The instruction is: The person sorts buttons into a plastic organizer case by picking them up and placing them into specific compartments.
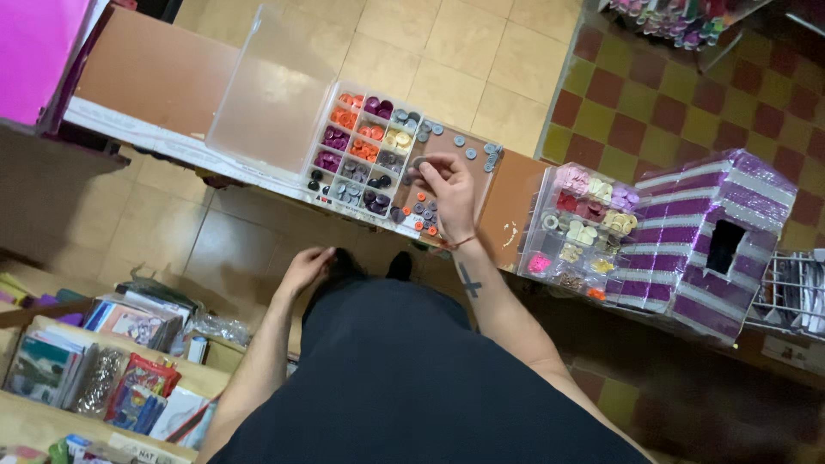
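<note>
The right hand point(447, 191) rests on the brown bench point(163, 69), its grip pinched narrow on a small grey round button point(418, 162) just beside the open clear plastic compartment box of orange, purple and grey buttons point(365, 146). Loose grey buttons point(471, 148) lie scattered on the bench around that hand. The left hand point(305, 268) hangs below the bench edge, fingers loosely curled and holding nothing, well apart from the second clear box of pink and cream buttons point(580, 228).

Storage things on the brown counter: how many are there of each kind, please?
Clear plastic compartment box of buttons, lid open: 1
Clear plastic compartment box of pale and pink buttons, closed: 1
Purple and white striped glitter box with a square hole: 1
Total: 3
</note>
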